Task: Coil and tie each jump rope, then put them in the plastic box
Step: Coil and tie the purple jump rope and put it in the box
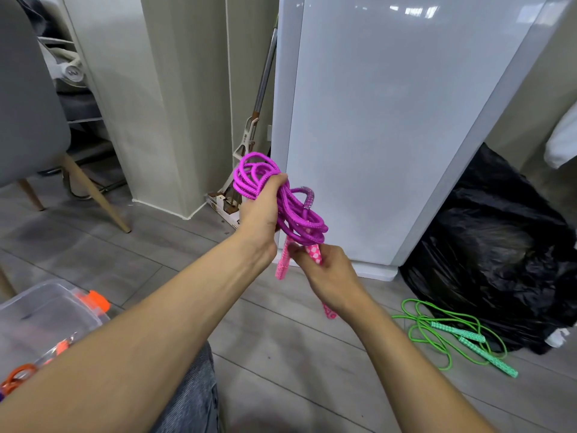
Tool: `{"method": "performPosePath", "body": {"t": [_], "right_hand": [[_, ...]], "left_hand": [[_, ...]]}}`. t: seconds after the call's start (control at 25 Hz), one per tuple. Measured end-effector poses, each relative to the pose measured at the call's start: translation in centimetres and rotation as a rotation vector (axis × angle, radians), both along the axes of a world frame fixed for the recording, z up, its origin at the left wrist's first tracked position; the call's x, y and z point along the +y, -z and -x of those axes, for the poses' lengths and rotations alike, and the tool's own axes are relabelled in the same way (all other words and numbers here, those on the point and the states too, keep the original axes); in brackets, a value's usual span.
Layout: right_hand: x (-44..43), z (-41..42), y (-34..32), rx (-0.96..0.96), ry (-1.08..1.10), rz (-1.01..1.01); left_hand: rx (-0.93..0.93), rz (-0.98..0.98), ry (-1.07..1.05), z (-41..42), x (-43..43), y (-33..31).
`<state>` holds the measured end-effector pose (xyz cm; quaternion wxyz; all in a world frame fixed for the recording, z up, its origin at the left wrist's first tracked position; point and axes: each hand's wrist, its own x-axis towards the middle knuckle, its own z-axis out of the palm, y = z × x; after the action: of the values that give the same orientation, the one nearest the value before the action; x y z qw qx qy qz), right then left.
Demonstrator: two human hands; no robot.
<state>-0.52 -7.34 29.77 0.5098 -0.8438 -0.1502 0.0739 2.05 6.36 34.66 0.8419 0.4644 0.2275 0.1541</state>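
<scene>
A purple jump rope (299,220) is bunched into loops in mid-air at the centre of the view. My left hand (262,210) grips the bundle of loops around its middle. Below it, my right hand (327,276) holds one pink patterned handle (313,253); the second pink handle (282,264) hangs down beside it. A green jump rope (437,332) with teal handles lies loose on the floor at the right. The clear plastic box (46,310) sits at the lower left with an orange jump rope (18,375) in it.
A black rubbish bag (499,254) sits on the floor behind the green rope. A white cabinet (390,120) stands straight ahead, a mop (249,135) leans beside it, and a grey chair (28,104) is at the left. My knee in jeans (193,398) shows at the bottom.
</scene>
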Motion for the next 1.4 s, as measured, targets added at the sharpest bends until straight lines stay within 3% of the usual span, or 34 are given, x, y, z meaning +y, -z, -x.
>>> {"method": "performPosePath", "body": {"t": [0.16, 0.28, 0.48, 0.76, 0.96, 1.12, 1.4], "right_hand": [[-2.0, -0.8, 1.9, 0.183, -0.196, 0.485], [-2.6, -1.3, 2.3, 0.143, -0.168, 0.596], [0.4, 0.7, 0.8, 0.195, -0.181, -0.055], [2.2, 1.5, 1.4, 0.351, -0.070, -0.285], [0.5, 1.1, 0.6, 0.255, -0.181, 0.142], [-0.1, 1.7, -0.7, 0.103, -0.256, 0.524], [-2.4, 1.6, -2.8, 0.079, -0.318, 0.743]], "left_hand": [[-0.039, -0.037, -0.148, 0.2, 2.2, -1.4], [-0.047, 0.112, -0.028, 0.3, 1.9, -1.5], [-0.111, 0.253, 0.187, 0.8, 0.4, -1.9], [-0.079, 0.272, 0.186, -0.5, 1.8, -0.5], [0.075, 0.258, -0.139, -3.3, 5.4, 2.9], [0.210, 0.239, -0.279, -4.4, 7.9, 5.2], [0.300, 0.258, -0.229, -6.6, 10.4, 9.3]]}}
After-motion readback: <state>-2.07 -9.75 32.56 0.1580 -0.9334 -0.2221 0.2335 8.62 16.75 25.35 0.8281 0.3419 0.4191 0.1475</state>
